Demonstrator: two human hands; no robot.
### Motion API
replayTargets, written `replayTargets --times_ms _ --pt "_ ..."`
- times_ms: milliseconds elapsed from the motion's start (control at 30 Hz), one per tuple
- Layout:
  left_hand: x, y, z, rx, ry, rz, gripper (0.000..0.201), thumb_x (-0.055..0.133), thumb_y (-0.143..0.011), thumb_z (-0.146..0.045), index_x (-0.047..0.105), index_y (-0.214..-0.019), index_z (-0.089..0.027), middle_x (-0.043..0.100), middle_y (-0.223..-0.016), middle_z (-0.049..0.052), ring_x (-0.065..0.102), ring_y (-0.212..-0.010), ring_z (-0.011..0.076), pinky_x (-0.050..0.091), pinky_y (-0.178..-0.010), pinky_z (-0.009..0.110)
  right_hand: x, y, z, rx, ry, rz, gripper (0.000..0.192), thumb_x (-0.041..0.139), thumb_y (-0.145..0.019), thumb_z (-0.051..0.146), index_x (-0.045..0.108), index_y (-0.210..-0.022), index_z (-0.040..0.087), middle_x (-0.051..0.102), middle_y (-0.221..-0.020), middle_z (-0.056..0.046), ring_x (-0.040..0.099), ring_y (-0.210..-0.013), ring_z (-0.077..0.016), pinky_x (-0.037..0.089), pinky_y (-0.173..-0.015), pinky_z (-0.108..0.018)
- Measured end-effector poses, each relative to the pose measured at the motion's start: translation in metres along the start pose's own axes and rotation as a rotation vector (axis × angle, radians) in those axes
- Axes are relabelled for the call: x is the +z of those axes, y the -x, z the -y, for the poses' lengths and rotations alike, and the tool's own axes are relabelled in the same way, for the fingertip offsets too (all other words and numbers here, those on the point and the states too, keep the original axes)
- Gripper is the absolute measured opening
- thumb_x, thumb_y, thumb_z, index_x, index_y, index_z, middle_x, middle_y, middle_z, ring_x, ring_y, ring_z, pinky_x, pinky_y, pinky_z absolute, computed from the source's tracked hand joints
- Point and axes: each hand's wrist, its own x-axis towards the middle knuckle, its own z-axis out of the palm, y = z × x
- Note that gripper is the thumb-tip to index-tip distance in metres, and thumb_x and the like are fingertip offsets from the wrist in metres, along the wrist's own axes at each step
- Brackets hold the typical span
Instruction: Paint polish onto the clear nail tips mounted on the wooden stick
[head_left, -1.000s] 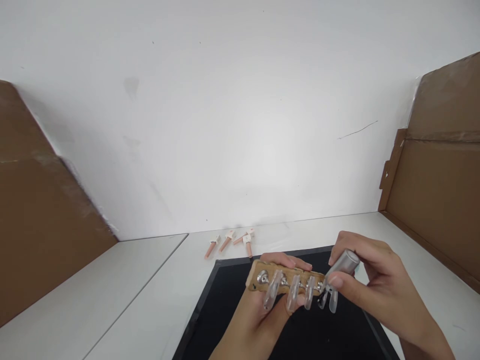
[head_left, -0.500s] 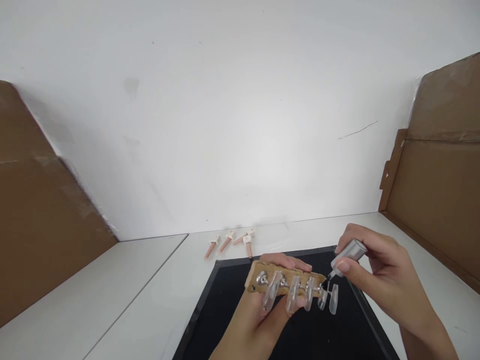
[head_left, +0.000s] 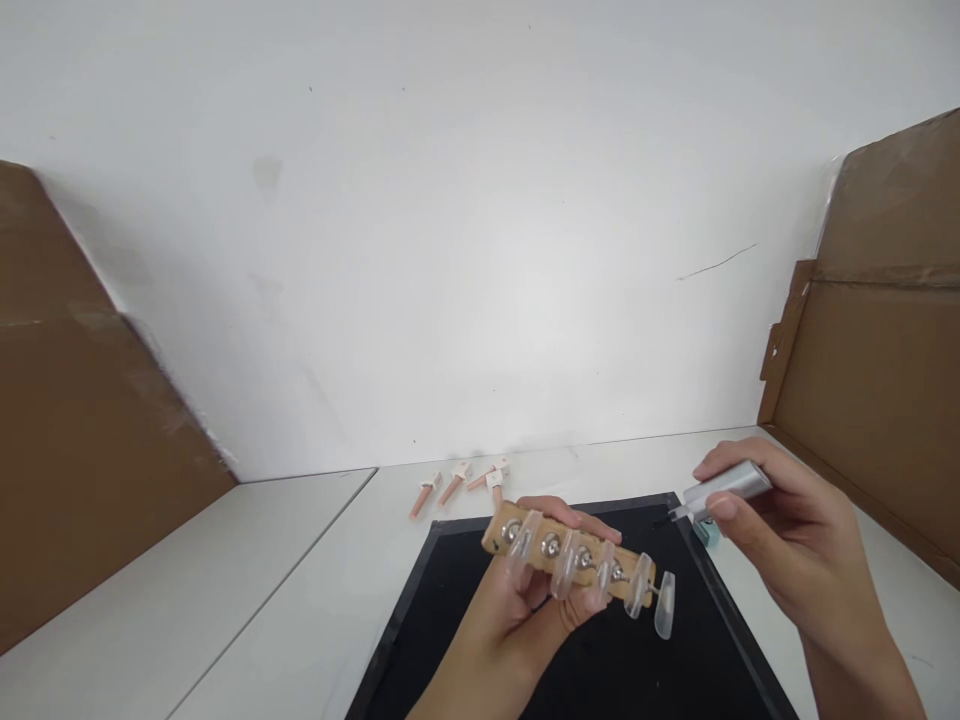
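My left hand [head_left: 517,620] grips a wooden nail-tip stand [head_left: 536,545] from below and behind, fingers over its far edge and thumb underneath. Several clear false nails [head_left: 566,565] stick out from the stand on metal posts, in a row facing me. My right hand [head_left: 795,530] pinches the silver cap of a nail polish brush [head_left: 727,487] between thumb and fingers. The dark bristle tip points left, apart from the nails, above the black mat. Behind the right hand, partly covered, a small teal object [head_left: 706,532] shows at the mat's right edge.
A black mat [head_left: 600,665] with a raised-looking dark border lies on the white table [head_left: 262,590]. Several pink-handled pieces with white heads [head_left: 454,482] lie beyond its far left corner. Cardboard panels [head_left: 870,350] and a white wall [head_left: 480,250] enclose the table.
My right hand has drawn the brush away from the nails, to the right. The stand has tilted and shifted slightly left and down at its right end. The teal object has come into view.
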Motion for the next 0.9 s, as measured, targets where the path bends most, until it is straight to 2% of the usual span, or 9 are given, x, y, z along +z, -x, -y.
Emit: replayTargets --times_ms 133,300,400,567,733,900 --pt "-0.004 -0.001 -0.002 -0.044 0.13 0.061 0.028 0.076 -0.073 -0.019 0.057 -0.092 -0.026 0.071 -0.089 -0.003 0.064 -0.073 0.011 0.053 -0.069 0.025 0.0 -0.001 0.002 0.021 -0.088 0.01 0.015 0.063 -0.087 0.039 0.066 -0.083 0.025 0.056 -0.058 0.002 0.051 -0.048 -0.0132 0.042 -0.042 -0.022" --pt "-0.007 -0.001 -0.005 -0.074 0.198 0.108 0.031 0.076 -0.073 -0.018 0.057 -0.097 -0.025 0.072 -0.089 -0.001 0.063 -0.068 0.0103 0.052 -0.063 0.023 -0.001 -0.003 0.001 -0.032 -0.252 0.127 0.013 0.06 -0.089 0.038 0.067 -0.091 0.027 0.06 -0.07 -0.001 0.051 -0.054 -0.0138 0.044 -0.046 -0.022" --pt "-0.007 -0.001 -0.008 -0.097 0.204 0.127 0.029 0.075 -0.074 -0.018 0.058 -0.097 -0.023 0.073 -0.089 -0.001 0.064 -0.067 0.01 0.052 -0.062 0.022 0.0 -0.003 0.001 0.041 -0.321 0.185 0.012 0.06 -0.089 0.039 0.066 -0.089 0.029 0.057 -0.07 -0.001 0.05 -0.055 -0.0144 0.042 -0.046 -0.023" --pt "-0.008 -0.002 -0.012 -0.191 0.242 0.129 0.03 0.075 -0.073 -0.018 0.059 -0.098 -0.021 0.072 -0.086 0.0 0.068 -0.068 0.0123 0.053 -0.06 0.022 0.009 -0.002 0.006 0.186 -0.459 0.122 0.019 0.065 -0.083 0.045 0.064 -0.079 0.027 0.049 -0.066 0.001 0.049 -0.062 -0.0174 0.038 -0.047 -0.024" --pt "-0.01 -0.005 -0.015 -0.31 0.296 0.177 0.031 0.077 -0.071 -0.018 0.061 -0.097 -0.018 0.071 -0.085 0.002 0.069 -0.072 0.0133 0.054 -0.058 0.02 0.015 -0.004 0.008 0.181 -0.494 0.081 0.026 0.065 -0.083 0.046 0.06 -0.069 0.024 0.049 -0.062 0.002 0.045 -0.058 -0.0155 0.038 -0.05 -0.025" --pt "-0.006 -0.009 -0.012 -0.38 0.375 0.195 0.033 0.081 -0.067 -0.02 0.062 -0.094 -0.015 0.073 -0.079 0.004 0.068 -0.064 0.0111 0.053 -0.052 0.016 0.015 -0.003 0.007 0.176 -0.448 0.131 0.023 0.062 -0.085 0.048 0.064 -0.078 0.026 0.053 -0.068 0.001 0.048 -0.058 -0.0152 0.041 -0.05 -0.024"
